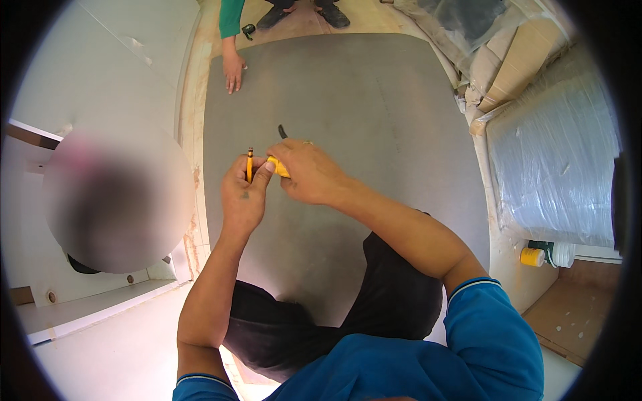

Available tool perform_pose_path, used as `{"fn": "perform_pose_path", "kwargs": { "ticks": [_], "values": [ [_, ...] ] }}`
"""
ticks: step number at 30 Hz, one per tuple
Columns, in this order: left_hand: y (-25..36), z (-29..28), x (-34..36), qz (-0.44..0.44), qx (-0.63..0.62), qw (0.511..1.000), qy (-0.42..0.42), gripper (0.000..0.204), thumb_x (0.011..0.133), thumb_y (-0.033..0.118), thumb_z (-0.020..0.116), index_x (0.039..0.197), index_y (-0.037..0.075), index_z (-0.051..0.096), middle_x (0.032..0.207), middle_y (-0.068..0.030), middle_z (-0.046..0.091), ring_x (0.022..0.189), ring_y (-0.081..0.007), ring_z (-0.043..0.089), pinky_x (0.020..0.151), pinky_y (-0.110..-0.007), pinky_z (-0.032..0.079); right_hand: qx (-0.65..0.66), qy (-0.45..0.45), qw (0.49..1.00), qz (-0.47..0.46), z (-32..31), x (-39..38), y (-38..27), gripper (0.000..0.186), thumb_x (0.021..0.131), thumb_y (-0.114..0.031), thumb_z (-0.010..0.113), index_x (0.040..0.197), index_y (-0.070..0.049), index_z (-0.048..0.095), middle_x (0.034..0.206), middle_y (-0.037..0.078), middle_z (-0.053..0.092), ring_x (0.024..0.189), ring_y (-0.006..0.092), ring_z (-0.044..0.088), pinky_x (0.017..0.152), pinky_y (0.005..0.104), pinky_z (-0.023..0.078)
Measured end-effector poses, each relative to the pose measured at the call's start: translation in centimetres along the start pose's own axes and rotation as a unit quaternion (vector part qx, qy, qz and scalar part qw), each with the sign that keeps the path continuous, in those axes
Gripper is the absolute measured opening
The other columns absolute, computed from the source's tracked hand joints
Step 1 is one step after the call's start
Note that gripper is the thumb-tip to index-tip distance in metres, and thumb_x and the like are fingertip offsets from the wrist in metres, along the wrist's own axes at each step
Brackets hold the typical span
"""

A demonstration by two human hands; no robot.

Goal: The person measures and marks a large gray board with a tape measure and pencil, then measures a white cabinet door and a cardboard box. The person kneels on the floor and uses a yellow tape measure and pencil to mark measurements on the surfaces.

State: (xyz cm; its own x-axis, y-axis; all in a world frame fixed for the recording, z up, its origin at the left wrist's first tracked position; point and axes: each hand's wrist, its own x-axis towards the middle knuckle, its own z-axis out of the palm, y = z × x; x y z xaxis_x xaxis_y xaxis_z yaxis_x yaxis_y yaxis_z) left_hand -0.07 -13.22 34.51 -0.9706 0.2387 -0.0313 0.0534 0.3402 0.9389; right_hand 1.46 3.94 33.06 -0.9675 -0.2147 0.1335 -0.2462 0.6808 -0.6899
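Observation:
My left hand [242, 194] grips a yellow pencil [249, 166] upright, with its thumb reaching to a yellow tool, which looks like a tape measure [278, 168]. My right hand [307, 174] is closed over that tool, just right of the pencil. A short black strap-like piece [282, 131] shows beyond my right fingers. Both hands are over a large grey board [374, 113], on which I am kneeling or squatting. At the board's far left part, another person's hand [234, 70] rests with fingers spread.
Another person's shoes [332, 17] are beyond the far edge, near a small dark object [248, 31]. Pale panels [114, 60] stand at left, beside a blurred round area. At right are cardboard [515, 60], a plastic-wrapped bundle [548, 174] and small tubs [531, 256].

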Motion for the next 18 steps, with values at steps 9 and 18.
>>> {"fn": "perform_pose_path", "kwargs": {
  "ticks": [9,18],
  "values": [
    [-2.1,-0.3,1.4,-0.139,-0.115,0.980,-0.088,0.012,0.091,0.017,0.062,0.087,0.006,0.063,0.072,0.0008,0.054,0.063,-0.0091,0.047,0.055,-0.028,0.037,0.126,-0.114,0.983,0.072,-0.1,0.3,0.3,0.045,0.084,-0.032,0.076,0.116,-0.005,0.060,0.096,0.016,0.069,0.083,0.0302,0.069,0.066,0.0420,0.051],
    [-0.6,-1.5,1.0,-0.091,-0.280,0.947,-0.131,0.023,0.097,0.025,0.070,0.099,0.004,0.062,0.075,0.0000,0.056,0.059,-0.0059,0.049,0.048,-0.020,0.035,0.613,-0.234,0.723,0.215,-4.2,1.1,1.3,0.049,0.092,-0.048,0.071,0.108,-0.004,0.060,0.093,0.010,0.068,0.068,0.0200,0.071,0.044,0.0225,0.041]
  ]
}}
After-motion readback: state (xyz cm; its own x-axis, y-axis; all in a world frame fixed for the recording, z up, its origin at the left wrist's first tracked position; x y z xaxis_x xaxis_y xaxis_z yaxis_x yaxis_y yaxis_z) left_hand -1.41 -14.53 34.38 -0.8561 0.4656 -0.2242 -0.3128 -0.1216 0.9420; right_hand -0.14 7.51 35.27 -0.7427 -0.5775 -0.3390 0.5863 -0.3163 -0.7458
